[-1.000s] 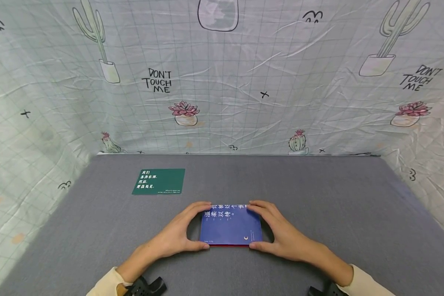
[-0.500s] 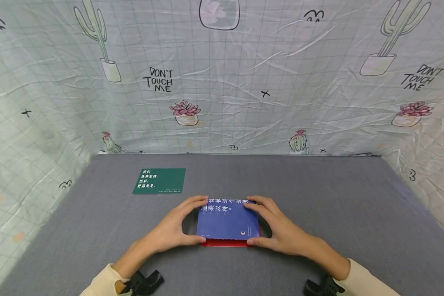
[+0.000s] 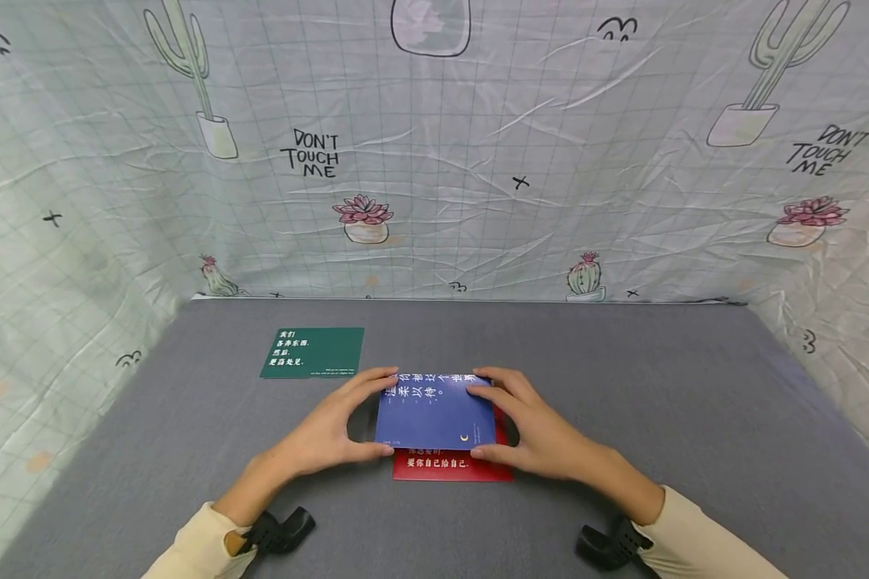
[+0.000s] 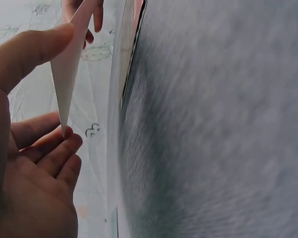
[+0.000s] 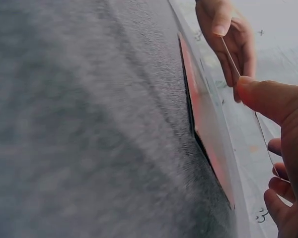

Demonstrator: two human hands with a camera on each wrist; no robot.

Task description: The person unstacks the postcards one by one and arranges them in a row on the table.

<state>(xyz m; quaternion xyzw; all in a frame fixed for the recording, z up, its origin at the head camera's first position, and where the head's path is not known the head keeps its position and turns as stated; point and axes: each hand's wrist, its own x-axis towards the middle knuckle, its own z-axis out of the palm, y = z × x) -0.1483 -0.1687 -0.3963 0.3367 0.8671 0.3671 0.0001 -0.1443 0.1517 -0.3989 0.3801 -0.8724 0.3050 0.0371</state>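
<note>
A blue postcard [image 3: 434, 422] with white writing and a small moon is held up between both hands, just above a red postcard [image 3: 455, 466]. My left hand [image 3: 317, 433] pinches its left side, thumb on the near edge and fingers on the far edge. On its right side, my right hand [image 3: 539, 426] does likewise. Seen in the left wrist view, the postcard's pale underside [image 4: 69, 69] is clear of the table. The red postcard lies on the table, partly hidden below; the right wrist view shows its edge [image 5: 206, 124], and whether more cards lie under it I cannot tell.
A green postcard [image 3: 315, 352] with white writing lies flat at the back left of the grey tabletop [image 3: 586, 362]. Printed cloth [image 3: 442, 161] with cactus drawings rises behind the table and at both sides. Black straps with mounts [image 3: 282, 531] sit on both wrists.
Both hands have lifted the blue postcard off the red one and carried it away from the body and a little left. The red postcard, nearly covered before, now shows its near part and right side.
</note>
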